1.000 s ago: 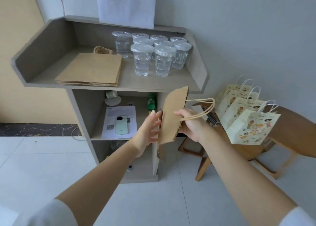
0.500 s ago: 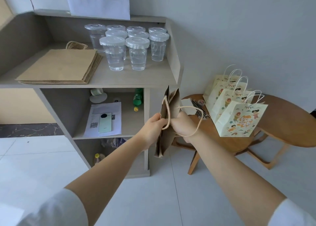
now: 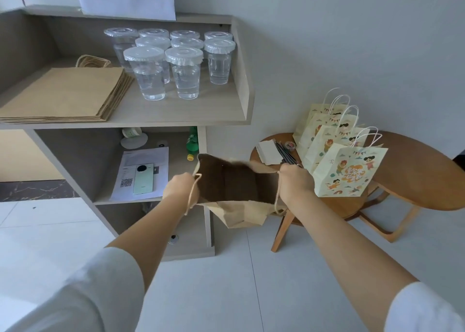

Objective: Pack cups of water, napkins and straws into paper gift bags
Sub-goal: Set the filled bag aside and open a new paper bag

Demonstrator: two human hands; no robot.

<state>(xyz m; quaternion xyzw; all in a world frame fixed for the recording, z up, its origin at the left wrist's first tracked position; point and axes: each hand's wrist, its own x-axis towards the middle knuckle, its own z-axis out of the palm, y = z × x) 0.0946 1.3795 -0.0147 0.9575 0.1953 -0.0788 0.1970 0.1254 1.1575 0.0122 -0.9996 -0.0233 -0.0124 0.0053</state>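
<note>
Both hands are held out in front of the body. The left hand (image 3: 180, 188) is closed around one edge of the brown paper bag (image 3: 239, 213), with a cord handle hanging below the fist. The right hand (image 3: 297, 183) is closed around the opposite edge in the same way.

Half a second ago the bag was pressed nearly flat between the hands; now its mouth is pulled wide and the dark inside is shown. It is carried in the air, not set down. From this the bag is judged ready to be filled, and nothing can be made out inside it yet.

On the grey counter (image 3: 201, 108) a stack of flat bags (image 3: 65, 95) is laid at the left, and the lidded cups of water (image 3: 151, 75) are stood beside it. On the small round counter (image 3: 415, 170) at the right, white napkins (image 3: 269, 152) and thin dark sticks, probably the straws (image 3: 285, 153), are laid near four printed bags (image 3: 349, 170).
</note>
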